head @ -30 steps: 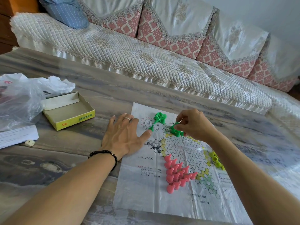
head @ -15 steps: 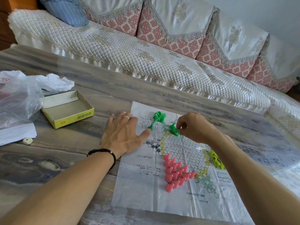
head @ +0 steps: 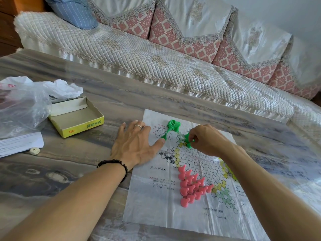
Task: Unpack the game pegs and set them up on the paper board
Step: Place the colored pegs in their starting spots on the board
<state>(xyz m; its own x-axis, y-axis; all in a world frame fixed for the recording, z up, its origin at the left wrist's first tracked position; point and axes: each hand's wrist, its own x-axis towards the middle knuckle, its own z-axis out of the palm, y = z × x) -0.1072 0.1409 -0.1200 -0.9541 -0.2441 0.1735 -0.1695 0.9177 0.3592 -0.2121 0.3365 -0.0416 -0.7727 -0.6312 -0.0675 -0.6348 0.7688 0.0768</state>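
Nearest of all, two bare forearms reach in from the bottom edge over a grey marbled table (head: 52, 180) under a clear cover. Between them lies the paper board (head: 156, 206), a creased white sheet printed with a star of small circles and blocks of text. On its near part stands a tight triangle of pink pegs (head: 192, 186), all upright and touching one another. A few yellow-green pegs (head: 231, 172) show just past the right forearm, mostly hidden by it.

Farther in, the left hand (head: 134, 145), with a dark bead bracelet (head: 113, 164) at the wrist and a ring on one finger, lies flat with fingers spread and straight, partly on the table and partly on the board's left edge; its thumb tip touches a single green peg (head: 164, 136). The right hand (head: 208, 141) has its fingers curled and pinches a small clump of green pegs (head: 188, 140) over the board's far point. Just beyond, a loose bunch of further green pegs (head: 173, 125) sits on the sheet.

To the left are a small white disc (head: 34, 151), a stack of paper (head: 19, 143), an open yellow cardboard box (head: 76, 117) and a crumpled clear plastic bag (head: 22, 105). Beyond the table runs a quilted cream sofa (head: 139, 58) with pink-patterned cushions (head: 173, 30) and a blue striped pillow (head: 74, 11).
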